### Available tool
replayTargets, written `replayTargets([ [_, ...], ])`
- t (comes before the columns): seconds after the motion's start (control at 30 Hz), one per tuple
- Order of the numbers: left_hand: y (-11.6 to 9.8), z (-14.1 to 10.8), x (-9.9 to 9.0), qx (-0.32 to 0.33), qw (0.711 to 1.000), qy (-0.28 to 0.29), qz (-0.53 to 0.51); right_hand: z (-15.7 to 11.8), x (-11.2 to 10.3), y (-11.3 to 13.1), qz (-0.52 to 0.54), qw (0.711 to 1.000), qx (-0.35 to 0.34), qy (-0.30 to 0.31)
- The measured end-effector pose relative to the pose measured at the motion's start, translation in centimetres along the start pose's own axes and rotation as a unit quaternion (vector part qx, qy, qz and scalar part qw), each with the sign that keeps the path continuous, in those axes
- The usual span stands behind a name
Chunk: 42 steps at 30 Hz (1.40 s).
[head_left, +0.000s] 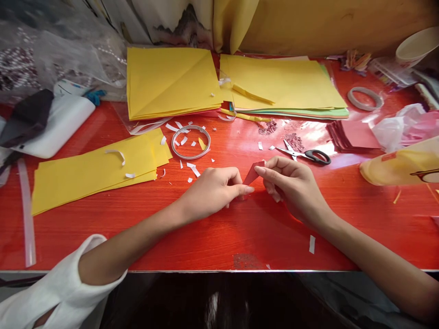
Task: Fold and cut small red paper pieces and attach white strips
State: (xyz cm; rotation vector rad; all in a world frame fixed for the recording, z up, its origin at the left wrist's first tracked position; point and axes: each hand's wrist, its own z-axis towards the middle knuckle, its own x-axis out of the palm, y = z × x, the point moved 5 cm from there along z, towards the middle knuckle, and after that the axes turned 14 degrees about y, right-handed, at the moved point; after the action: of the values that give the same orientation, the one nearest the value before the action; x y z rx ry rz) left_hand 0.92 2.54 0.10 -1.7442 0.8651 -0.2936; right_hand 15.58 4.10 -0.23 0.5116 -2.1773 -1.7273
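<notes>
A small folded piece of dark red paper (253, 173) is held just above the red table (192, 237). My left hand (219, 188) pinches its lower left end between thumb and fingers. At the upper right corner, my right hand (291, 185) grips the same paper between thumb and forefinger, its other fingers curled beneath. Right behind the right hand lie scissors (305, 154) with black handles, blades partly spread. A stack of dark red paper squares (356, 136) sits farther right.
Yellow sheets (171, 82) and a second paper stack (281, 82) lie at the back. Yellow strips (99, 169) are at left. A tape roll (191, 142) rests among white scraps; another roll (365, 98) is back right. A tilted cup (401, 162) lies at right.
</notes>
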Motion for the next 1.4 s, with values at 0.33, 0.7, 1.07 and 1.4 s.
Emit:
replayTargets([
  [0.33, -0.7, -0.1, 0.0, 0.051, 0.998, -0.015, 0.024, -0.4, 0.7, 0.4, -0.026, 0.998, -0.001, 0.056],
  [0.7, -0.5, 0.1, -0.1, 0.07, 0.997, -0.022, -0.011, -0.6, 0.6, 1.4, -0.111, 0.99, -0.014, 0.09],
  [1.07, -0.3, 0.1, -1.4, 0.104, 0.978, -0.082, -0.161, -1.6, -6.9, 1.9, -0.671, 0.728, 0.136, -0.003],
  [1.4, -0.4, -0.2, -1.7, 0.128, 0.971, -0.097, -0.176, -1.8, -8.0, 1.2, -0.653, 0.737, 0.172, 0.009],
])
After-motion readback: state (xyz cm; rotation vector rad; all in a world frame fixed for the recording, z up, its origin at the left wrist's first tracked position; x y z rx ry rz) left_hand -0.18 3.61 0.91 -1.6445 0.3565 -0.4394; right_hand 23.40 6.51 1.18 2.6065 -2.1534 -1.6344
